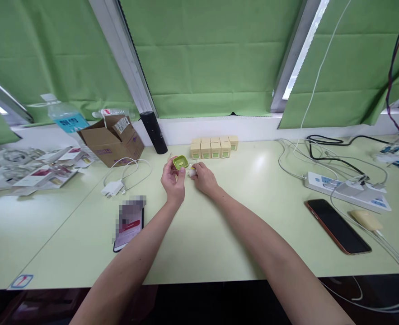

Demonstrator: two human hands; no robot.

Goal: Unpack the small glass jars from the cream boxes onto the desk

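Note:
My left hand (173, 181) is closed around a small green square container (180, 162), held with its hollow side facing up toward me. Just to its right, my right hand (204, 179) pinches a small white piece (192, 172) with a bit of yellow on it; its kind is too small to make out. The two hands are close together above the table. Right behind them stand several small cream-coloured boxes (215, 150) with green labels, set in tight rows and apart from my fingers.
Left are a phone (131, 225), a white charger (113, 188), an open cardboard box (113, 144), a black cylinder (153, 133) and bagged packages (33, 169). Right lie a dark phone (336, 225), a power strip (346, 192) with tangled cables and a cream block (366, 220).

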